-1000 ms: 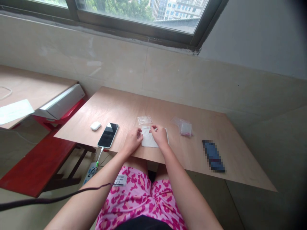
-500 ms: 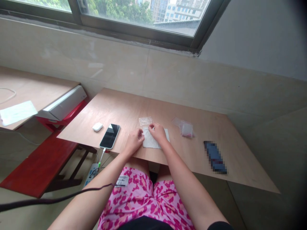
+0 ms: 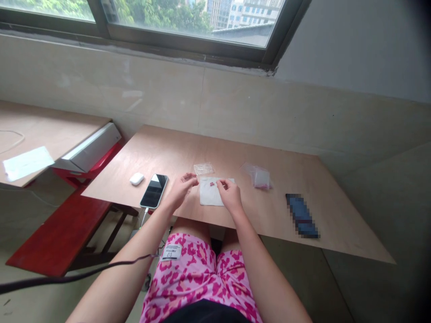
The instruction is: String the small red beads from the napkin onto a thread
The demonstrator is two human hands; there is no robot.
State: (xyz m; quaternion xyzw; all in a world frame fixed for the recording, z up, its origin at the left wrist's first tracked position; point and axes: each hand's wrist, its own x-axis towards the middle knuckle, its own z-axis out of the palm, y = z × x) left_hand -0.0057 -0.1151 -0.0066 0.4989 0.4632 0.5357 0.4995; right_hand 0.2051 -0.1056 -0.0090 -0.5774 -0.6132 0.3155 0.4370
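- The left hand [image 3: 181,190] is raised just above the plywood table [image 3: 168,150], beside the left edge of the white square sheet [image 3: 211,193], with its fingers [image 3: 188,178] curled into a narrow pinch (anything in them would be too small to make out).
- The right hand [image 3: 230,195] is over the right part of the sheet, its fingertips [image 3: 221,183] drawn narrowly together near the sheet's top edge. Whether they hold anything, I cannot tell.
- Small red bits [image 3: 212,183] lie on the sheet near its top edge, between the two hands.
- A flat see-through plastic bag [image 3: 204,168] lies on the table just above the sheet, not touching either hand.
- A second plastic bag [image 3: 261,178], with something white and pinkish inside, lies to the right of the sheet, well apart from the right hand.
- A phone [image 3: 154,191] lies face up to the left of the left hand, with a charging cable [image 3: 144,216] running off the table edge, and a white earbud case [image 3: 136,179] sits just beyond it.
- A blue object [image 3: 301,216] lies near the table's right side (pixelated, so its kind cannot be told).
- The person's pink patterned shorts [image 3: 195,278] show below the table edge, with a printed label [image 3: 170,252] on one leg.
- A second table [image 3: 43,128], a long white box [image 3: 90,153] and a red bench [image 3: 57,237] stand to the left, below a window [image 3: 168,22].
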